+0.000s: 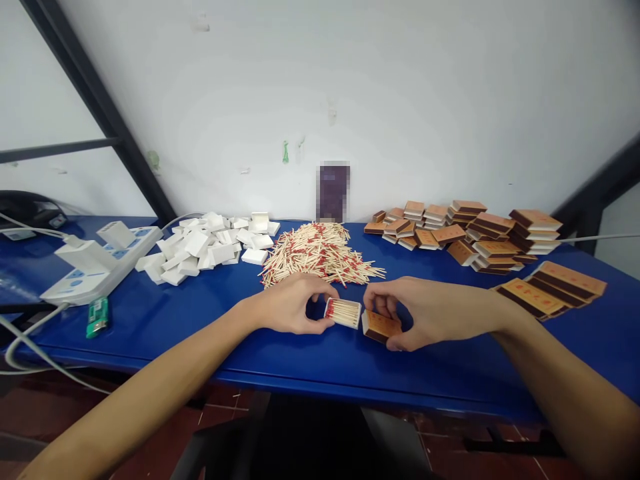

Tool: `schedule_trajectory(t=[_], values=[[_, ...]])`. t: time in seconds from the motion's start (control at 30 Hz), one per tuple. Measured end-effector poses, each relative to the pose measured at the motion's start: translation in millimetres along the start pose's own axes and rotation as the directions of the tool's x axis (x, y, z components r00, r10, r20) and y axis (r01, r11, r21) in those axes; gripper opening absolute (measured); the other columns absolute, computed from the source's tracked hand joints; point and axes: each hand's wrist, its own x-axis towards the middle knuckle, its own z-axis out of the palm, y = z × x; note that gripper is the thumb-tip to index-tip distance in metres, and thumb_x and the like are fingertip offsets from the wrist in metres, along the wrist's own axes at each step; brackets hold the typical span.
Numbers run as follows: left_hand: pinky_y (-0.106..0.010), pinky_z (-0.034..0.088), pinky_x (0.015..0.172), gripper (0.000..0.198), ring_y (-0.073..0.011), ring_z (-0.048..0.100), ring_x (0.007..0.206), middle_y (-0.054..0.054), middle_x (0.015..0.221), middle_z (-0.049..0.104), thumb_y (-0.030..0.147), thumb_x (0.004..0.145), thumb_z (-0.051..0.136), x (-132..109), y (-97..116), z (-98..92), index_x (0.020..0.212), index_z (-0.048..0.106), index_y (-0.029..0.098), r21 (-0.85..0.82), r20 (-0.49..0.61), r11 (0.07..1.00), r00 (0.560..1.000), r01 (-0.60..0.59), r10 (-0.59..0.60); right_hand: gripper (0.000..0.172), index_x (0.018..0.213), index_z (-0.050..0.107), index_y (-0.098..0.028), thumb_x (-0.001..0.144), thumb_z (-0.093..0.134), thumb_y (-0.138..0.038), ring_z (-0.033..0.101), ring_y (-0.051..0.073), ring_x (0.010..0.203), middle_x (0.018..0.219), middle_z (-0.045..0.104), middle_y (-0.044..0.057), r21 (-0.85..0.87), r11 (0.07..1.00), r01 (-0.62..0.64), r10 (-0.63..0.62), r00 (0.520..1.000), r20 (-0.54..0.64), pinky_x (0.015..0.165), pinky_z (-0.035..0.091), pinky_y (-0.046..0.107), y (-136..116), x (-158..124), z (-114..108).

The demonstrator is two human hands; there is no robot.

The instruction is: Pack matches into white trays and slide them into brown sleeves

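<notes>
Between thumb and fingers, my left hand (295, 305) grips a small white matchbox tray (357, 316) filled with red-tipped matches, their heads toward the left. My right hand (417, 312) is closed around an orange-brown matchbox sleeve (383, 326) with dark side strips. The tray's right end faces the sleeve's left end, close together, low over the front of the blue table (300, 360). Just beyond both hands lies a heap of loose matches (320, 253).
White trays (200, 243) are piled at the left. Stacks of matchboxes (493, 237) stand at the right, with flattened sleeves (553, 290) in front. A power strip (103, 263) with plugs and cables, and a green packet (97, 317), lie far left. A wall rises behind.
</notes>
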Motion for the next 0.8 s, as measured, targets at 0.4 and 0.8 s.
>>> schedule_trajectory(t=[0.4,0.8], values=[[-0.030,0.043,0.077,0.031,-0.0179,0.055,0.076,-0.003,0.078,0.059,0.042,0.079,0.067,0,2,-1.8,0.094,0.068,0.015,0.265,0.043,0.960,0.996,-0.085,0.077,0.030,0.093,0.055,-0.023,0.072,0.070,-0.037,0.053,0.017,0.074,0.086,0.059,0.000,-0.118,0.992,0.042,-0.054,0.994,-0.098,0.061,0.038,0.028,3,7,5],[-0.028,0.042,0.072,0.033,-0.0162,0.056,0.074,-0.001,0.078,0.061,0.048,0.083,0.066,0,3,-3.5,0.092,0.068,0.016,0.210,0.089,0.977,0.996,-0.037,0.018,0.031,0.096,0.058,-0.022,0.075,0.069,-0.041,0.052,0.019,0.078,0.089,0.059,0.002,-0.117,0.992,0.046,-0.059,0.993,-0.107,0.064,0.038,0.029,3,12,9]])
